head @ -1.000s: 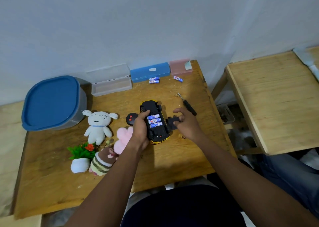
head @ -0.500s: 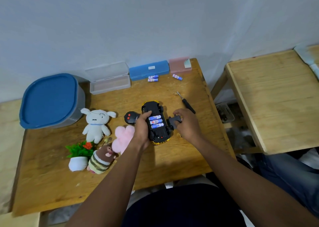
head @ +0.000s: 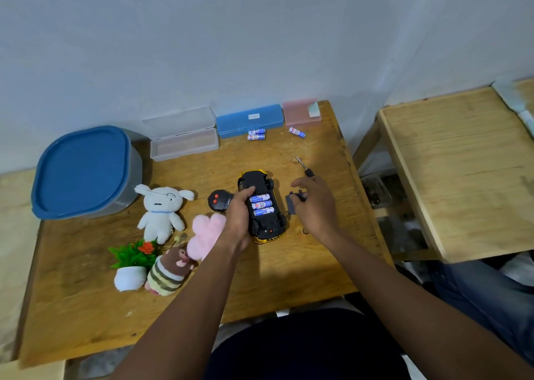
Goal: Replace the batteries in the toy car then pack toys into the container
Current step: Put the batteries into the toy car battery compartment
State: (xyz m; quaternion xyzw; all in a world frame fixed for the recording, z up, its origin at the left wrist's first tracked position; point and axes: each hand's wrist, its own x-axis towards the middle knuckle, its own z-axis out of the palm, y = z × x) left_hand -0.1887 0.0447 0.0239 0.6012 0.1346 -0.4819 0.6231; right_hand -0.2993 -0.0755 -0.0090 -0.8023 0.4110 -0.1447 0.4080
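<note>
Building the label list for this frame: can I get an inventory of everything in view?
toy car: 1, black and yellow, upside down, table centre
batteries in car: 3, blue-white, open compartment
loose batteries: 3, blue-white, table back
battery cover: 1, dark grey, right of car
screwdriver: 1, black handle, behind right hand
remote: 1, black, left of car
container: 1, grey, blue lid, back left
cases: 3, clear, blue, pink, along wall
plush toys: 3, white, pink, striped, left of car
potted plant: 1, green, front left
tables: 2, wooden
left hand: grips car
right hand: pinches battery cover
</note>
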